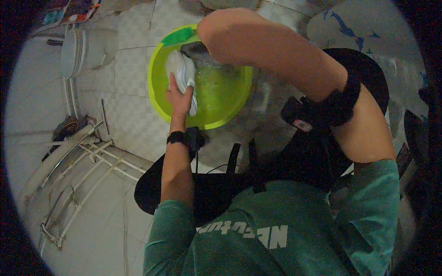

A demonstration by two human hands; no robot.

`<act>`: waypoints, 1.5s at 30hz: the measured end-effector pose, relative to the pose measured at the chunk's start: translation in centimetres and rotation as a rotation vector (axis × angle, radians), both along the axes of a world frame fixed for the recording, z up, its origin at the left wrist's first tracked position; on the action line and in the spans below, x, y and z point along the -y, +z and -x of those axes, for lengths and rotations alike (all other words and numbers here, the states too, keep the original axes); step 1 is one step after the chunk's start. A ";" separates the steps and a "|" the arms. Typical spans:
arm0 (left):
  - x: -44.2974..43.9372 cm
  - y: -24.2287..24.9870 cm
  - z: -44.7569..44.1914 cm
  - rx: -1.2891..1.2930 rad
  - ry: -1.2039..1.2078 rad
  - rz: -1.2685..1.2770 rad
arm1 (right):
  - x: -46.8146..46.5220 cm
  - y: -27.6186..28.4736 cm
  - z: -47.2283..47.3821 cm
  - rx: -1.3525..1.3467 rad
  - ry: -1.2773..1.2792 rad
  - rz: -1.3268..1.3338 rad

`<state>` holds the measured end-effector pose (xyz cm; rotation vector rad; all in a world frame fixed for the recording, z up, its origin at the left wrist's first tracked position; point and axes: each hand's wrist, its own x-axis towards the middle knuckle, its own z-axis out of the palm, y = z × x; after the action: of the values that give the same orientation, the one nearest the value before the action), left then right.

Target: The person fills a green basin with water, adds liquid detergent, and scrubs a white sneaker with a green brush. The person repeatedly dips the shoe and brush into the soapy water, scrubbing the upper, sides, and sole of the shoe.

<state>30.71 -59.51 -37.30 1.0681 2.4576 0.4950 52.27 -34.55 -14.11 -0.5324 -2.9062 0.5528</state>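
Observation:
My left hand [179,98] grips a white shoe [186,74], thumb on one side and fingers on the other. The shoe stands tilted along the left inside of a yellow-green plastic basin [154,93], which holds some water [221,89]. A bright green piece, possibly a brush or sponge [178,36], rests at the basin's far left rim. My right hand [221,34] is raised over the far side of the basin, close to the camera. Its fingers are not distinguishable, so its grip is hidden. A dark, blurred patch lies in the basin beneath it.
The basin stands on a tiled floor [133,79]. To the left are a rack of pale bars [103,162] and a rounded white fixture [84,51]. My black-clad knees [148,193] flank the near side. A pale item with blue marks [345,27] lies at the far right.

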 end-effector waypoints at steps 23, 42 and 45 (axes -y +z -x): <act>-4.3 -5.3 -6.2 -0.259 -0.155 0.765 | -1.1 2.6 -1.8 -0.104 0.147 -0.079; -4.0 -9.0 -1.4 0.018 -0.111 0.661 | -0.9 0.3 -1.9 -0.161 0.069 -0.031; -3.4 -5.8 1.9 0.300 -0.041 0.412 | -2.3 -1.6 -1.0 -0.266 0.153 -0.247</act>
<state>28.79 -56.10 -43.10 0.8064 2.1417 0.1131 53.23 -32.27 -15.66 -0.1889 -2.7176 0.2519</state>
